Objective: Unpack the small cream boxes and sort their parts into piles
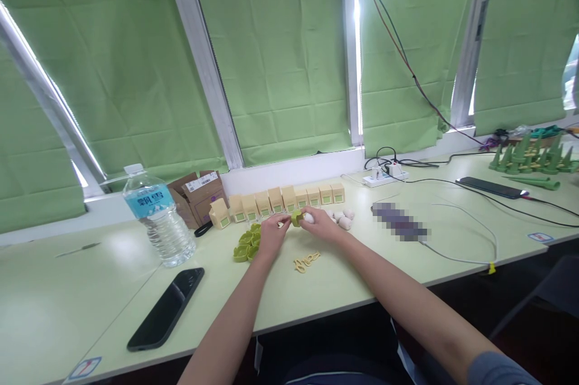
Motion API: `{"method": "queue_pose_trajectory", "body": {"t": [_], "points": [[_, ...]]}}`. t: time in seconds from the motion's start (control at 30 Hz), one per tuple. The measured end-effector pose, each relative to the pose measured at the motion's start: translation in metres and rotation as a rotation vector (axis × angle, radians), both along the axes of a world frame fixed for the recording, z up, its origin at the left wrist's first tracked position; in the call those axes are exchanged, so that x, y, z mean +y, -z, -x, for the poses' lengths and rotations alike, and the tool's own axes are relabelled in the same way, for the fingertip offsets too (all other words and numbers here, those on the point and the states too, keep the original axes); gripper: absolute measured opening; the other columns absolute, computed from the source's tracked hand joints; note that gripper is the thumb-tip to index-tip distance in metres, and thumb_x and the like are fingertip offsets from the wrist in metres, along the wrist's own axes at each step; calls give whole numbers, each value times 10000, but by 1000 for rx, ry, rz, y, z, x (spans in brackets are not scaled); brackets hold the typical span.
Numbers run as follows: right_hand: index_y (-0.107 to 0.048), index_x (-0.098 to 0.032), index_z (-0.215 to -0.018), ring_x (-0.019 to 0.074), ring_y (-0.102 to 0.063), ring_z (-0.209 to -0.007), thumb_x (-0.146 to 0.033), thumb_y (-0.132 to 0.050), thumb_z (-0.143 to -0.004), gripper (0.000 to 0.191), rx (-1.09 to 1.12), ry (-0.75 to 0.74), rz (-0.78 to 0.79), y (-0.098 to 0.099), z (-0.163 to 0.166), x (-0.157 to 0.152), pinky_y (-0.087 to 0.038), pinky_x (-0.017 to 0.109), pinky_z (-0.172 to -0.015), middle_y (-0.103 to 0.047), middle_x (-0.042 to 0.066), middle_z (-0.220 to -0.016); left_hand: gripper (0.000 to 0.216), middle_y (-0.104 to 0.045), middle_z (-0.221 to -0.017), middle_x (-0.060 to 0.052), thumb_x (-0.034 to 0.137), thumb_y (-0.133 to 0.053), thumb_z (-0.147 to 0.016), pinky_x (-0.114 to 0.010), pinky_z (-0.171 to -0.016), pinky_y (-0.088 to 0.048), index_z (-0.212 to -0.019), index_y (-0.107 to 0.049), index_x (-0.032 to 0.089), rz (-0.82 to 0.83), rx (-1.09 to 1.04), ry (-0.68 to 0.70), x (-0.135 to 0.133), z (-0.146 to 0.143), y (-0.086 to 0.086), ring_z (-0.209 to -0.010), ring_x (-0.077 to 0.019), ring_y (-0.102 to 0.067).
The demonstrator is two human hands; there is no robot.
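Observation:
Above the middle of the table, my two hands meet around a small olive-green hollow piece [297, 218]. My right hand [322, 225] is closed on this piece, and a white rounded piece [309, 218] shows at its fingertips. My left hand [274, 233] is pinched at the left side of the green piece; a bit of cream colour shows at its fingers, too small to name. Several green cup-like pieces [244, 247] lie beside my left wrist. Thin pale-yellow loop-shaped pieces [306, 262] rest between my forearms. White rounded pieces [345, 221] lie just beyond my right hand.
A row of small cream box-like pieces [275, 199] runs along the back. To the left stand a water bottle [158, 222], a cardboard box [201, 197] and a black phone [167, 309]. Rightward are a power strip [384, 178], cables, another phone [491, 187] and green cone-shaped pieces [527, 159].

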State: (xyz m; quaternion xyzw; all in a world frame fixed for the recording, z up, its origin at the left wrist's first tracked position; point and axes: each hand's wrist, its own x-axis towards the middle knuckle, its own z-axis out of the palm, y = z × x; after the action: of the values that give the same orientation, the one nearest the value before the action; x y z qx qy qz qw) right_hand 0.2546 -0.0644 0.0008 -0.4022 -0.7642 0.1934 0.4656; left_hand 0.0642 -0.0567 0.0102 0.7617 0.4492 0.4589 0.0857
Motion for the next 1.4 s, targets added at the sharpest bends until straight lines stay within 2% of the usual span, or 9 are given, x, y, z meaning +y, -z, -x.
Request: {"method": "queue_pose_trajectory", "body": {"t": [0.13, 0.27, 0.43, 0.73, 0.93, 1.1, 1.27, 1.4], "points": [[-667, -215, -969, 176, -613, -795, -329, -560, -827, 211, 5, -16, -29, -1, 0, -1, -432, 282, -735, -690, 11, -880, 170, -770, -930, -28, 249, -644, -816, -319, -750, -529, -912, -784, 261, 14, -1, 10, -2, 0, -2, -841, -192, -679], [-680, -221, -970, 183, -620, -789, -319, -556, -814, 222, 23, 31, 8, -2, 0, -2, -441, 287, -724, -701, 14, -877, 176, -770, -948, -27, 274, -630, -839, -320, -747, -531, -929, -781, 267, 4, -4, 30, -4, -1, -2, -856, -195, -680], [-696, -216, -971, 185, -628, -807, -310, -552, -797, 245, 45, 18, 20, -1, -1, 0, -450, 288, -738, -711, 16, -895, 164, -770, -923, -25, 267, -637, -845, -323, -746, -535, -922, -781, 258, -17, 19, 40, -4, -3, -2, -820, -188, -680], [-680, -175, -926, 148, -558, -672, -373, -566, -760, 282, 236, -94, 113, -1, -4, 4, -422, 247, -620, -653, 15, -784, 168, -767, -953, -24, 312, -637, -849, -313, -766, -536, -931, -772, 253, -23, -98, 63, -9, -5, -2, -887, -185, -685], [-628, -173, -812, 117, -481, -560, -399, -565, -738, 246, 318, -123, 200, -3, -3, 3, -370, 230, -527, -560, -14, -635, 120, -766, -902, -15, 288, -652, -830, -313, -790, -523, -850, -761, 241, -50, -65, 132, -10, -9, 2, -827, -176, -684], [-616, -178, -844, 117, -484, -570, -467, -615, -739, 308, 340, -143, 214, -6, 1, 0, -381, 233, -537, -574, -14, -657, 126, -757, -886, -21, 265, -637, -830, -300, -744, -515, -891, -737, 217, -72, -49, 85, -7, -10, 3, -773, -166, -672], [-620, -183, -841, 136, -525, -655, -484, -719, -671, 360, 334, -105, 180, -5, 6, 2, -397, 240, -581, -627, 7, -765, 126, -749, -876, -22, 241, -625, -813, -300, -754, -519, -907, -704, 214, -59, -65, 83, -6, -10, 2, -794, -172, -684], [-604, -185, -754, 118, -468, -585, -485, -708, -684, 325, 347, -77, 209, -5, 5, 2, -341, 235, -535, -560, -17, -655, 71, -733, -817, -12, 221, -620, -801, -287, -731, -507, -843, -677, 215, -78, -63, 66, -4, -9, 3, -764, -168, -676]]}}
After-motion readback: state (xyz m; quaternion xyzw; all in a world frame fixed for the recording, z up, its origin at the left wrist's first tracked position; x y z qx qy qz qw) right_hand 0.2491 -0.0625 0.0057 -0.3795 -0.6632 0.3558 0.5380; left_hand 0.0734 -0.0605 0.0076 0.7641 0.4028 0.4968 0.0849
